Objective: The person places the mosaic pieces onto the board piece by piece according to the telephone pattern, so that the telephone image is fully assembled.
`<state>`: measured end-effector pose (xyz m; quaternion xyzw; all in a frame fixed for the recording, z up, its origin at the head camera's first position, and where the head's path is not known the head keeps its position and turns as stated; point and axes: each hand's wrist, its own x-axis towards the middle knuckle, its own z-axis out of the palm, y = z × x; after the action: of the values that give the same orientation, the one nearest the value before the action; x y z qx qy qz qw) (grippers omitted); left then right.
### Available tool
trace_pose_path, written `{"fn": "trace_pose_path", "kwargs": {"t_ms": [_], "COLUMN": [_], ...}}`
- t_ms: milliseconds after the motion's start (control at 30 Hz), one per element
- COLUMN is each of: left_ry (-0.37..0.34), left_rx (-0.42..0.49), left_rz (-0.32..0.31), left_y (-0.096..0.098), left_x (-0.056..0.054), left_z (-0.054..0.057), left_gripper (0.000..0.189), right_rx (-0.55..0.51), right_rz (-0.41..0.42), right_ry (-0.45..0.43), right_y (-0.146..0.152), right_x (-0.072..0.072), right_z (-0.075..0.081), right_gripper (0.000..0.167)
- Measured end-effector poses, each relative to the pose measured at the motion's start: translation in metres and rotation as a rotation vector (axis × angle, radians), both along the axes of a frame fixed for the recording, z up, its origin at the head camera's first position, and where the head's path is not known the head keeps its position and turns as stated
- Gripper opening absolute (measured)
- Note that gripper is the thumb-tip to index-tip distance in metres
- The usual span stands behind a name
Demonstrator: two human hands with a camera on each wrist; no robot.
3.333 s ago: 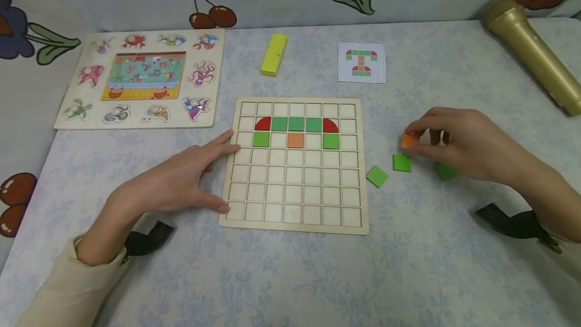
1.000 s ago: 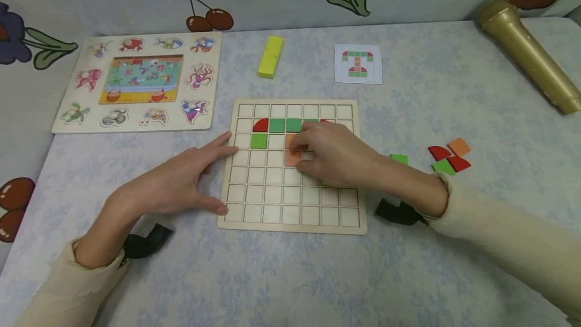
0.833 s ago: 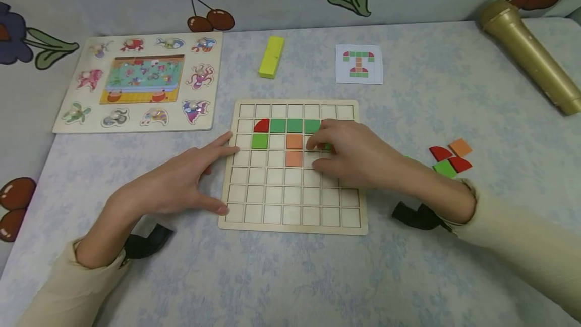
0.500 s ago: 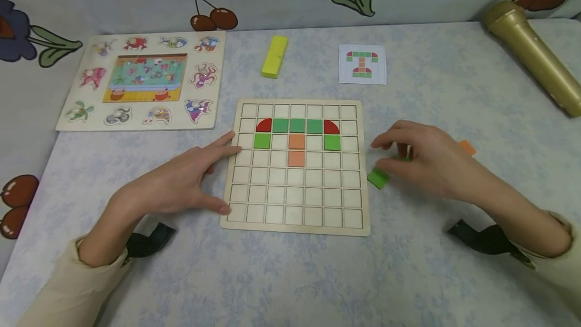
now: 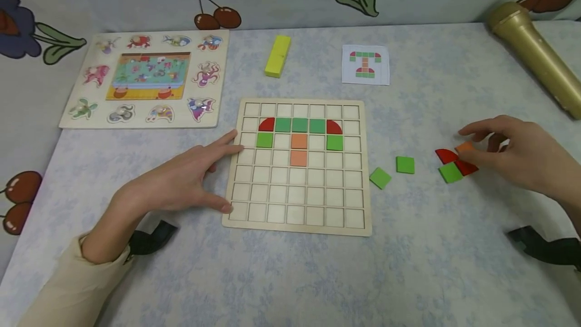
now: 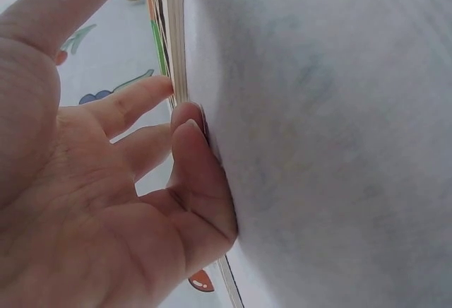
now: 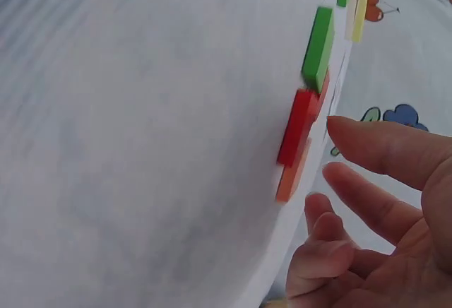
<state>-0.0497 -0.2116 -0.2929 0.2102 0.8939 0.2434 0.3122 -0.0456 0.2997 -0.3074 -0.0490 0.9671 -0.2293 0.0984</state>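
Note:
My left hand touches the left edge of a wooden grid board, thumb and fingers spread along it. On the board lie two red quarter-round tiles, several green squares and two orange squares, one below the other. To the right, my right hand is over a cluster of loose tiles: an orange square, two red quarter-rounds and a green square. In the right wrist view, its thumb and fingers are apart, close to the orange tile, with nothing between them.
Two more green squares lie between board and cluster. Behind the board are a yellow block and a printed pattern card. A sea-animal peg puzzle lies back left, a gold microphone back right.
My right hand carried an orange tile onto the board, left it below the first orange one, and moved back right to the loose tiles. The left hand stays at the board's edge.

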Motion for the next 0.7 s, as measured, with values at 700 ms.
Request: {"fn": "trace_pose_path", "kwargs": {"t_ms": [700], "left_ry": [-0.019], "left_rx": [0.004], "left_rz": [0.019], "left_y": [0.0015], "left_x": [0.0006], "left_z": [0.0024], "left_gripper": [0.105], "right_rx": [0.100], "right_rz": [0.063], "right_ry": [0.000], "right_y": [0.0083], "right_x": [-0.0042], "right_z": [-0.0038], "right_gripper": [0.032]}}
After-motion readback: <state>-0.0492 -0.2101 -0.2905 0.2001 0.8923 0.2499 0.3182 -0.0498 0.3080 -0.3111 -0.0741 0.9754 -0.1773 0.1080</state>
